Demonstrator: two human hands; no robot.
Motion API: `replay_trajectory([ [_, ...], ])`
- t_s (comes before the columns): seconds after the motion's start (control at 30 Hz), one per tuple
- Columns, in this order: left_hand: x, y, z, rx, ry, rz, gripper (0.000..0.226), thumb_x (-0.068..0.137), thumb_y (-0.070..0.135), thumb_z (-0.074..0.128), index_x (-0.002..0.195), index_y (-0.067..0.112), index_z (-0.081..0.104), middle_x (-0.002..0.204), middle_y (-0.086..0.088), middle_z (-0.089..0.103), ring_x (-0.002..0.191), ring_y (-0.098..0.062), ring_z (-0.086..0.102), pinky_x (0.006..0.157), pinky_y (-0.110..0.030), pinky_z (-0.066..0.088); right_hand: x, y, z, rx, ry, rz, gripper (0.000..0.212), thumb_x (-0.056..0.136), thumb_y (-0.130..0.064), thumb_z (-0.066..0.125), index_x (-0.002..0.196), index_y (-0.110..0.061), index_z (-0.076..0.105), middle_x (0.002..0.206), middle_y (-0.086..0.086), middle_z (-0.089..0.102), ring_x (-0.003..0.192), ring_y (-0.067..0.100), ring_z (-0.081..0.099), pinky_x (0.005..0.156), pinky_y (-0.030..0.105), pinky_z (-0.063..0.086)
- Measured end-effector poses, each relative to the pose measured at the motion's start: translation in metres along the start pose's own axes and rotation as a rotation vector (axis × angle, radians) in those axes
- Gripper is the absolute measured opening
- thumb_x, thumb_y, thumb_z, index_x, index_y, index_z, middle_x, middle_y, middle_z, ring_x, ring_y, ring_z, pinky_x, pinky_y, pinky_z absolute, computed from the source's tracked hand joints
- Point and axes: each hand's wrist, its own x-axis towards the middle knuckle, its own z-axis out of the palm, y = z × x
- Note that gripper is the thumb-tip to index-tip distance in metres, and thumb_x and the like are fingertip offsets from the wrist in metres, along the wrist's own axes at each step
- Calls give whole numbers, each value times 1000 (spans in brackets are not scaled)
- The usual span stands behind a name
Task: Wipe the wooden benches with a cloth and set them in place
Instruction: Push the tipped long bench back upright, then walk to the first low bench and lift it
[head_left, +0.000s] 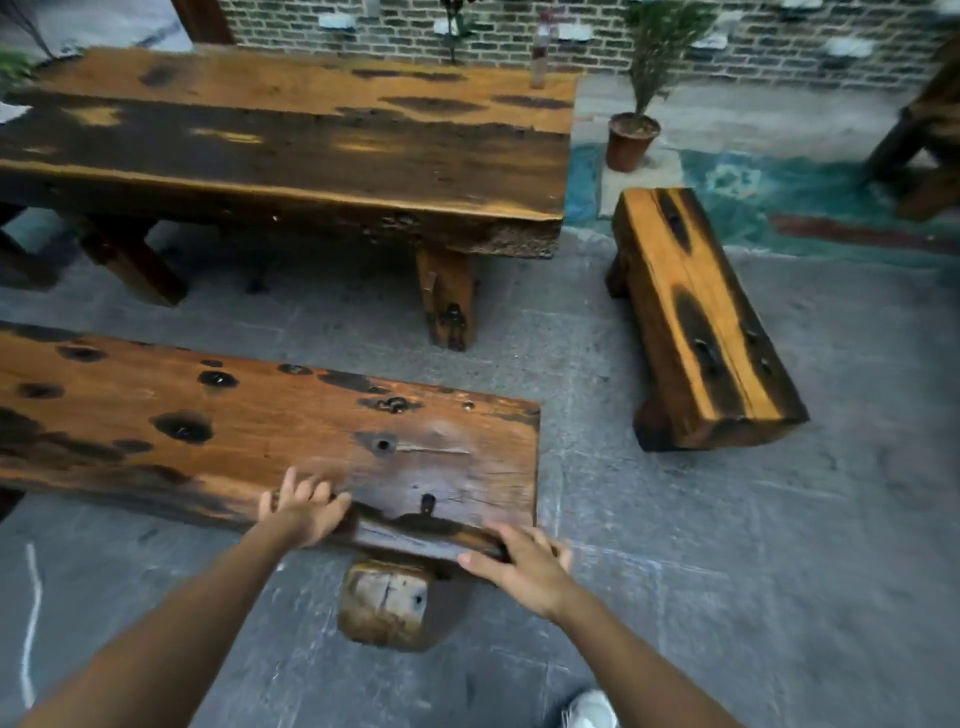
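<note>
We see both hands on the near edge of the long orange-brown wooden bench w/ dark burnt knots (249, 431), which runs from the left edge to about mid-scene, parallel to the table beyond it. The left hand (306, 512) lies w/ its fingers spread over the top surface and the thumb along the near edge; it looks like a press rather than a full grasp, but motion blur keeps us from telling for sure. The right hand (519, 564) is at the bench's near right corner, fingers hooked over the edge & gripping it, thumb pointing left along the side. Under that end, the bench's stubby wooden leg block (384, 605) stands on the grey stone floor (727, 545). To the right, well apart, a short thick orange-and-black wooden bench (701, 322) sits at an angle, pointing near-to-far. Far side: a big dark-streaked plank table (291, 140). A terracotta pot w/ a thin green shrub (631, 140) stands just right of the table's far corner, in front of a brick wall (779, 31). A white shoe toe (589, 712) shows at the bottom edge.
</note>
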Motion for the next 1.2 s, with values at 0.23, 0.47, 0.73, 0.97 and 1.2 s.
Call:
replay_trajectory([
  [0.23,-19,41,-16,143,-55,-242,66,102,57,25,157,21,25,167,-11,14,154,-38,6,124,-51,12,3,13,-17,508,-185,-77,79,74,-82,54,145,-53,36,156,-6,43,148,16,33,125,43,18],
  [0.47,-3,225,27,-216,-240,-96,64,104,53,32,150,10,39,161,-20,31,147,-36,32,122,-45,22,-7,156,-106,710,37,247,65,94,-49,63,152,-31,39,156,-5,40,136,8,42,117,29,30],
  [0.73,9,453,37,-546,-300,195,25,99,26,50,97,9,67,102,-18,66,103,-32,65,83,-34,48,11,313,-298,834,371,556,51,105,-35,48,152,-16,41,160,4,38,148,24,33,124,50,21],
  [0.97,37,600,32,-529,-379,126,28,104,23,42,104,6,64,123,-19,65,109,-28,60,94,-33,44,35,366,-437,876,337,661,55,108,-46,27,153,-18,41,165,2,27,154,23,21,123,50,21],
  [1.2,34,796,-4,-177,-327,458,32,99,28,40,116,12,63,128,-12,64,122,-30,57,98,-35,47,86,438,-527,1088,446,672,54,109,-45,23,144,-17,53,149,-4,45,145,14,32,124,48,23],
])
